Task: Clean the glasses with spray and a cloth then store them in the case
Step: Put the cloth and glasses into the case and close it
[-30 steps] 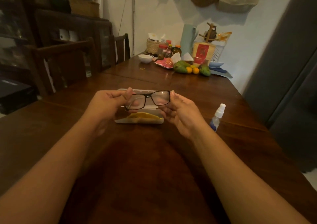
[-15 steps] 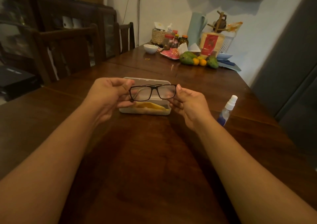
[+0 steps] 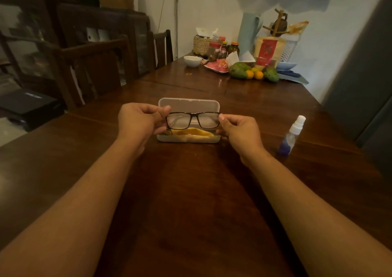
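Note:
Black-framed glasses [image 3: 192,120] are held level just above the open pale case [image 3: 188,105], lenses facing me. My left hand [image 3: 139,120] pinches the left end of the frame. My right hand [image 3: 239,131] pinches the right end between thumb and fingers. A yellow cloth [image 3: 194,133] lies in the case's lower half. The small spray bottle [image 3: 292,135], with a white cap and blue liquid, stands upright on the table to the right of my right hand, apart from it.
The dark wooden table [image 3: 191,192] stretches away from me. At its far end stand a white bowl [image 3: 192,61], jars, green and orange fruit [image 3: 250,73] and a basket. Wooden chairs [image 3: 95,68] line the left side. A grey door is at the right.
Both hands have shifted their grip to the outer ends of the frame and levelled the glasses over the case. The right hand's fingers, spread before, now curl round the frame end.

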{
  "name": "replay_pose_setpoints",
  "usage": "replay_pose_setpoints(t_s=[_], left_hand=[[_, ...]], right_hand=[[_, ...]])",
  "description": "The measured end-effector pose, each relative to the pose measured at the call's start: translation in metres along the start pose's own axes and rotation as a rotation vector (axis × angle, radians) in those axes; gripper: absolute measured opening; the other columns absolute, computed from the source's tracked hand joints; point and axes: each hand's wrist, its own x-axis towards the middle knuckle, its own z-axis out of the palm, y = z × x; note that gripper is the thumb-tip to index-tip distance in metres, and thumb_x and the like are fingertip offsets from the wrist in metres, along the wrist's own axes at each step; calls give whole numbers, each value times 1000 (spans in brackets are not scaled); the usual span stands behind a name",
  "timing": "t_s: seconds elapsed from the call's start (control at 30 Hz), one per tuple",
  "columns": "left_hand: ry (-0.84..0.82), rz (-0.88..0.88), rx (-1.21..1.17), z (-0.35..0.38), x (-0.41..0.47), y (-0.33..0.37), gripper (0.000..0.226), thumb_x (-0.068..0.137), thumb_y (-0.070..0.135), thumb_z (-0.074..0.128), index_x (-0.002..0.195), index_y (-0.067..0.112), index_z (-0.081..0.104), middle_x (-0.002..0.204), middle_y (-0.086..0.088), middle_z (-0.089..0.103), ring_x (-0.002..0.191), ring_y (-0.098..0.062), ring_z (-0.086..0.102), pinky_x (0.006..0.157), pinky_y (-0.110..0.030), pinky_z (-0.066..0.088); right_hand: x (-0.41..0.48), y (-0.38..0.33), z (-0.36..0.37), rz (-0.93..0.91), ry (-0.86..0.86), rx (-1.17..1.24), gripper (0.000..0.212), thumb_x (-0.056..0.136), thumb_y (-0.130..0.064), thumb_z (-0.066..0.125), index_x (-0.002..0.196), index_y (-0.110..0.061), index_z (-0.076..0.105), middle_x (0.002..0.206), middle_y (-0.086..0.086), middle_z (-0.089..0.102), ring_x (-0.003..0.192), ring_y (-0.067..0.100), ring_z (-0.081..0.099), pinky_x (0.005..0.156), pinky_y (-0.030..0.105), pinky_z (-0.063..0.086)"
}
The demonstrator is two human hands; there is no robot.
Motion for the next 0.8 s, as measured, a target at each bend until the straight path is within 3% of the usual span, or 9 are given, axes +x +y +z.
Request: replay_pose_setpoints(t_s=[0.1,0.3,0.37,0.5,0.63,0.73,0.8], left_hand=[[-1,17,24,1,1,-2,10,81,17,77,79,7,75,70,-10,75,61,-13,73,50,-16,53],[24,43,85,0,5,-8,10,80,16,77,71,14,74,66,-6,74,61,-14,73,52,-17,53],[24,62,99,0,7,-11,11,80,17,78,70,15,74,64,-6,74,62,-16,73,52,-18,54],[60,96,236,-1,14,-15,12,77,26,80,69,18,75,62,0,74,64,-17,74,60,-29,62],[101,185,476,-3,21,-19,18,76,37,81,66,23,75,56,3,71,58,-15,72,64,-38,62],[142,259,661,-1,21,-19,19,74,45,79,66,28,73,57,11,67,62,-8,66,55,-27,54],[147,298,733,0,20,-18,19,74,47,78,67,30,73,59,15,65,63,-3,61,52,-20,45]], right_hand=[[2,4,1,-28,17,-66,13,98,-29,60,97,-29,73,78,-5,72,75,10,66,60,25,55],[2,9,0,-168,23,-173,15,97,-27,63,101,-24,76,85,-15,71,83,-2,61,69,15,43],[2,10,0,-191,11,-212,17,97,-27,63,104,-22,77,94,-11,74,86,-2,61,71,16,44],[0,8,-1,-197,35,-419,22,98,-38,59,103,-28,78,98,-9,75,93,9,62,85,35,50],[-2,1,-3,-246,107,-709,26,97,-50,53,99,-38,76,89,-17,71,104,12,56,101,45,24],[-1,0,-3,-232,70,-769,26,98,-50,52,99,-40,76,97,-15,72,134,23,43,110,52,11],[-2,3,-3,-216,45,-745,30,99,-49,50,94,-37,77,91,-14,72,129,23,49,111,52,16]])
